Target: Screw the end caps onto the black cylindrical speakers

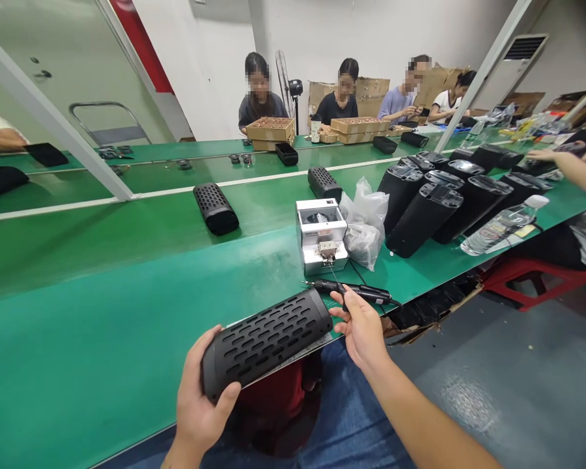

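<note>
A black cylindrical speaker shell with slotted holes lies across the near edge of the green table. My left hand grips its near end, thumb over the rim. My right hand sits at the shell's far end, fingers partly curled, fingertips touching the black electric screwdriver that lies on the table. Whether the right hand has hold of the tool is unclear. A small white screw feeder box stands just beyond the screwdriver.
A crumpled plastic bag and several upright black speaker bodies stand to the right, with a water bottle. Two more slotted shells lie on the conveyor. Several people sit across the line behind cardboard trays. A co-worker's arm reaches in at right.
</note>
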`<state>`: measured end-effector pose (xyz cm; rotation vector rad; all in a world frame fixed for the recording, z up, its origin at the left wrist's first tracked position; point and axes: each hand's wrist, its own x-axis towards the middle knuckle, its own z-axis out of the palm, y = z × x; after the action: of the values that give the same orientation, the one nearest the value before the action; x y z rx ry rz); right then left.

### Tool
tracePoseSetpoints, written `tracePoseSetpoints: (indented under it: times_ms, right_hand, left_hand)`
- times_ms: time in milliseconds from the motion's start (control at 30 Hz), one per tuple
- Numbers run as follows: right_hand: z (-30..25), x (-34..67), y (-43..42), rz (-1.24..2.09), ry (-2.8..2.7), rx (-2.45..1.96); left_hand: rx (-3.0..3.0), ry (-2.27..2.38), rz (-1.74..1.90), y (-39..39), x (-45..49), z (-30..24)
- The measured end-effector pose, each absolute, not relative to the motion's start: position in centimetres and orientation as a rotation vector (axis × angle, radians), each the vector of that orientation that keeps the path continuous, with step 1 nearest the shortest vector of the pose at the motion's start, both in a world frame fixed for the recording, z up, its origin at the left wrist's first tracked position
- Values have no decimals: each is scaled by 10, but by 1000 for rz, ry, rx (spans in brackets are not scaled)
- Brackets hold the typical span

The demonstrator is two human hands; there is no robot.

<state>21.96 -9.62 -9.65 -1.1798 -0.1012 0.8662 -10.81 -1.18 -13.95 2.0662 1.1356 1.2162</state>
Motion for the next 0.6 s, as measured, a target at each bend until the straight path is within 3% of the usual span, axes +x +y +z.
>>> tracePoseSetpoints:
  times_ms: [600]
  right_hand:
    - [-98,215,-115,877,-88,-1307]
  left_hand:
    - [2101,1095,1241,-10,-108,-137]
